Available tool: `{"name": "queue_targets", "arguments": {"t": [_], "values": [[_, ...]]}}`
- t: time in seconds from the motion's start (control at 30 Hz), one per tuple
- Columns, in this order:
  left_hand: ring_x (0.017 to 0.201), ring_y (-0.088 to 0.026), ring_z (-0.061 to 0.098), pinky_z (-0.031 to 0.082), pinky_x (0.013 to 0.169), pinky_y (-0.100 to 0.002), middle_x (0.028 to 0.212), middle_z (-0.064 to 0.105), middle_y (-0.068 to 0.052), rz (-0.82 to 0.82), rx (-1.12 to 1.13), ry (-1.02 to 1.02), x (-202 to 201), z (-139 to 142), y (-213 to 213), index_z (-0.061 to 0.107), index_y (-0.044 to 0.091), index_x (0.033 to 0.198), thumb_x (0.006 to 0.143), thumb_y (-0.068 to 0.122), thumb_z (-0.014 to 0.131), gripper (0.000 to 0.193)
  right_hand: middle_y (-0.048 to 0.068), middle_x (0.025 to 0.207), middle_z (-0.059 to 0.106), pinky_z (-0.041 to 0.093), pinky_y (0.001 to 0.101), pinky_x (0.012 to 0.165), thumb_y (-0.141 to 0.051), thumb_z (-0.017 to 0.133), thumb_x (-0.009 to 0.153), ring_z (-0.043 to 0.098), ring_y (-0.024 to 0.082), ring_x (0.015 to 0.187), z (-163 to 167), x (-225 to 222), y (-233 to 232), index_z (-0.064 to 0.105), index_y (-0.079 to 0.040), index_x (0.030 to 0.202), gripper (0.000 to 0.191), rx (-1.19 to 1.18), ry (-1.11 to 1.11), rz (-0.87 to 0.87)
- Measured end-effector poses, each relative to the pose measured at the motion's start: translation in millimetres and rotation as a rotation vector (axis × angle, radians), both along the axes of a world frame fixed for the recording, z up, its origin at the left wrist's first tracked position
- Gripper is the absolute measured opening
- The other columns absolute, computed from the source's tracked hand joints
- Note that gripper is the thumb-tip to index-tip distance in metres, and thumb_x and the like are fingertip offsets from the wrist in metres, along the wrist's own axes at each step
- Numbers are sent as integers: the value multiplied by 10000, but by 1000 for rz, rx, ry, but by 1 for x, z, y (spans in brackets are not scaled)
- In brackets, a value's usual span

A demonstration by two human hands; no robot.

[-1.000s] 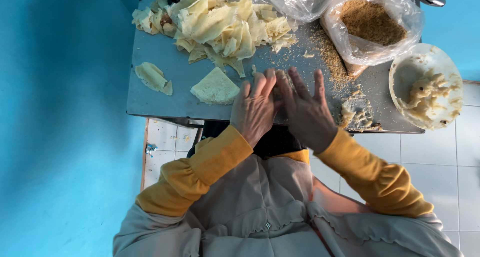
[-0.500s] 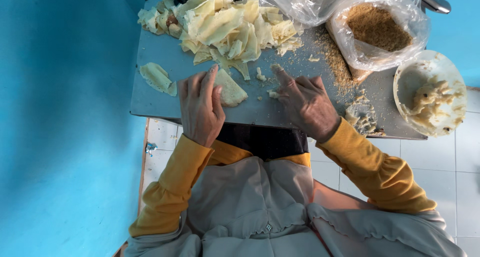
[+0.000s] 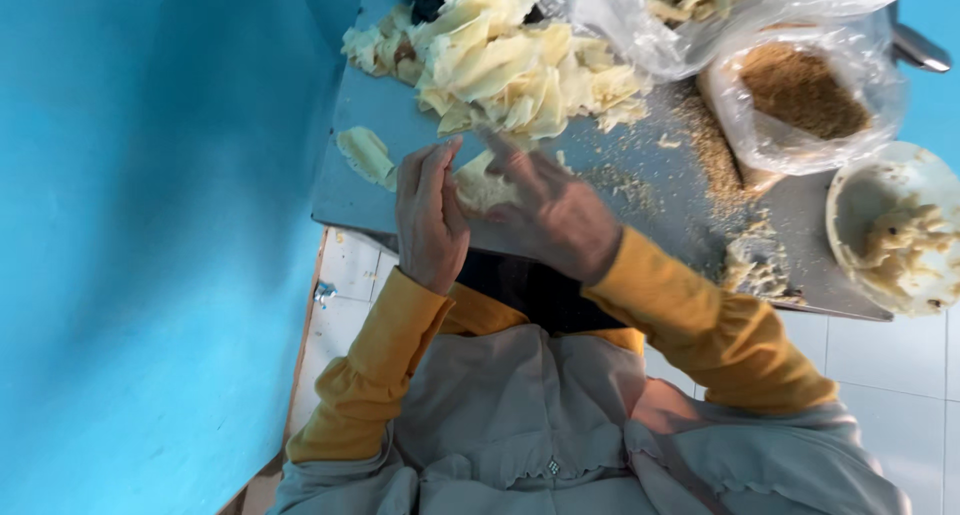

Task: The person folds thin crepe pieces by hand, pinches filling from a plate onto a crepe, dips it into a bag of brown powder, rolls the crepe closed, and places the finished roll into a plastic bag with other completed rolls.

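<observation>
Head view shows our left hand [image 3: 430, 215] and right hand [image 3: 550, 210] meeting at centre frame over one pale yellow flat dough sheet [image 3: 480, 187] on the grey metal table [image 3: 350, 200]. Both hands lie loose, fingers extended, touching the sheet; neither grips it. The sheet sits just above the knuckles, between both hands, equally near each; we cannot tell its long axis. Beyond, at upper centre, lies one heap of pale yellow dough strips [image 3: 510, 65]; one small folded piece [image 3: 365, 155] lies left. Right: one clear plastic bag of brown crumbs [image 3: 800, 90], one white round bowl [image 3: 890, 230].

bright, even daylight | soft shadows | right hand [image 3: 550, 210] motion-blurred (fingers smeared) | plastic glare
</observation>
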State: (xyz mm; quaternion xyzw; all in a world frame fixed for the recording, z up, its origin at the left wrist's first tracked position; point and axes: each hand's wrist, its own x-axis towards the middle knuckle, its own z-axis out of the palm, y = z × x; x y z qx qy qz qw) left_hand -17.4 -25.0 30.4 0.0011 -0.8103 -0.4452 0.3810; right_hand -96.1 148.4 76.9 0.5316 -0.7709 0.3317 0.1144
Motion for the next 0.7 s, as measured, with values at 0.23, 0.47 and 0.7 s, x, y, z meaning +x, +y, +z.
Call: {"name": "queue_targets", "arguments": {"t": [0.23,0.47,0.7], "values": [[1024,-267,675,588,859,-336,1217,619,-118,35,107,52,9,-2,1,635,58,1292,1053,-59,586,271,128,923,787,602,371,724,-13,674,916,778,291,849,7,-7,-14,386,-32,1533,681,121,-386,-119],[985,-256,677,564,837,-364,1091,704,-30,-61,-97,130,13,-6,0,695,89,1083,930,5,796,203,109,859,779,583,315,674,-25,693,890,751,173,737,8,-20,-14,445,-10,1473,633,160,-602,-161],[1035,-283,647,516,886,-416,1093,690,-59,-78,-331,103,11,-7,0,711,57,1062,918,95,778,163,118,902,700,556,316,652,-90,722,932,659,172,740,-26,-53,-1,472,53,1383,535,-283,-1180,132]]}}
